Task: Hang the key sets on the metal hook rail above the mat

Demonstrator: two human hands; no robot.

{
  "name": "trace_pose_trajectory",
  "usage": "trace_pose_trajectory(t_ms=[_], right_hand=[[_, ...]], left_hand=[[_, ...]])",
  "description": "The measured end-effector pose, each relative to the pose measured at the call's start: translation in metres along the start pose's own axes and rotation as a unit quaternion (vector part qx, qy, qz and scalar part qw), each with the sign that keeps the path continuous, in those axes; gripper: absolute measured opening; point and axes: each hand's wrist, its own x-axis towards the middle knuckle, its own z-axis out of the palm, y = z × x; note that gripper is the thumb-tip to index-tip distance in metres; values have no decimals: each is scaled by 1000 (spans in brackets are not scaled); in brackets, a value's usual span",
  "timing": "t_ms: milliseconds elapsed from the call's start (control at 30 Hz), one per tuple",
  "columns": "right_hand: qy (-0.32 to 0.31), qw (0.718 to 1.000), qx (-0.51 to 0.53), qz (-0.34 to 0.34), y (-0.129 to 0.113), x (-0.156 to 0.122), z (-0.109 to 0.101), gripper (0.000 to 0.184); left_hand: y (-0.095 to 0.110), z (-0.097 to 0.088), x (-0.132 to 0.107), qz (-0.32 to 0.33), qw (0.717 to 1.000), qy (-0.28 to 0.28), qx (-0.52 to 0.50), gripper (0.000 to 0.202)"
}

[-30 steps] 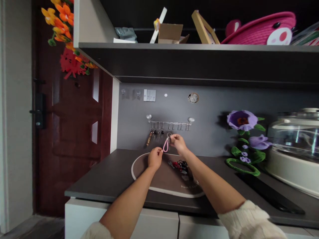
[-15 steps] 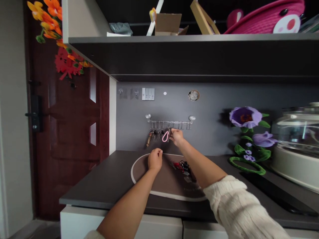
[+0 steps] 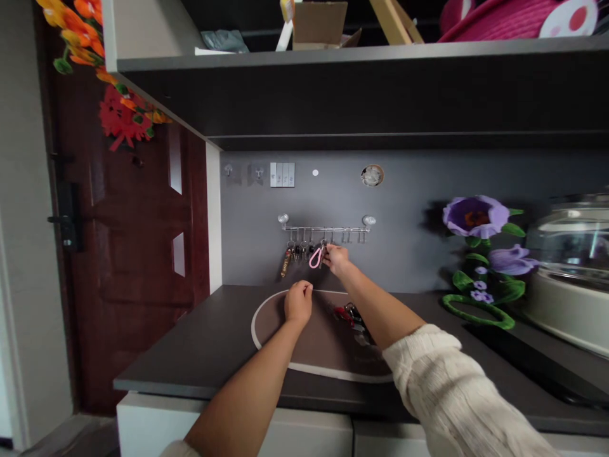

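My right hand [image 3: 337, 259] is at the hook rail [image 3: 328, 229] on the grey wall, its fingers pinched on a key ring with a pink strap [image 3: 315, 258]. The ring's top is right at a hook; whether it hangs on it I cannot tell. To its left, several keys [image 3: 301, 251] and a brown tag with lettering [image 3: 286, 263] hang from the rail. My left hand [image 3: 299, 303] hovers above the brown mat [image 3: 314, 343], fingers curled in, with what they hold, if anything, hidden. A bunch of keys with red parts [image 3: 349, 314] lies on the mat, partly behind my right forearm.
Overhead runs a dark shelf [image 3: 333, 95] with a cardboard box [image 3: 318, 24] and a pink woven basket [image 3: 504, 24]. Purple fabric flowers [image 3: 476, 217] and a glass-lidded appliance [image 3: 571, 279] stand on the right of the counter [image 3: 181, 343]. A dark red door [image 3: 128, 266] is at left.
The view has tilted down slightly. My right hand stays at the rail with the pink-strapped key ring, and my left hand has hardly moved.
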Motion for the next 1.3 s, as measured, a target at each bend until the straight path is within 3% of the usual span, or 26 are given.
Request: trace_pose_trajectory(t_ms=[633,1000,1300], right_hand=[[-36,998,-54,-3,4,-9,-28,14],[-55,996,-64,25,0,-31,-56,11],[-96,990,-106,17,1,-59,-73,9]], left_hand=[[-6,5,3,4,1000,-20,-17,21],[-4,3,-1,21,996,-64,-55,17],[-3,4,-3,54,989,-134,-36,17]])
